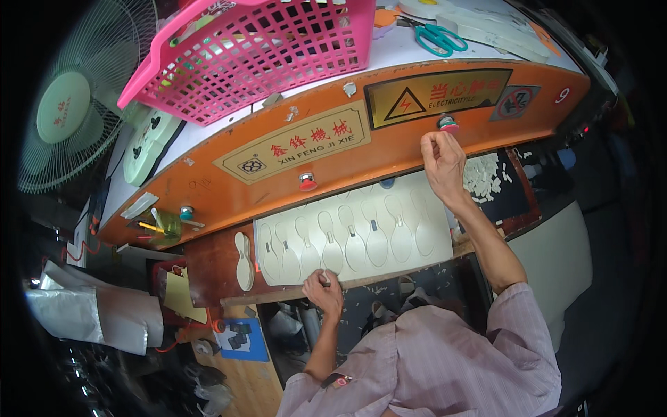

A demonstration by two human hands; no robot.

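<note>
A cream sheet lies on the wooden bench, marked with a row of several insole outlines. Small grey or dark rectangles sit at the middle of most outlines. At the sheet's front edge, my left hand is closed with curled fingers; whatever it may hold is hidden. My right hand is raised beyond the sheet's far right corner, fingers curled together, just below a red push button on the orange panel. Its fingers hide anything in them. Left of the sheet is a small stack of cut insoles.
Small white pieces lie on a dark surface at right. Another red button and a green one stick out from the orange panel. Above are a pink basket, teal scissors and a fan.
</note>
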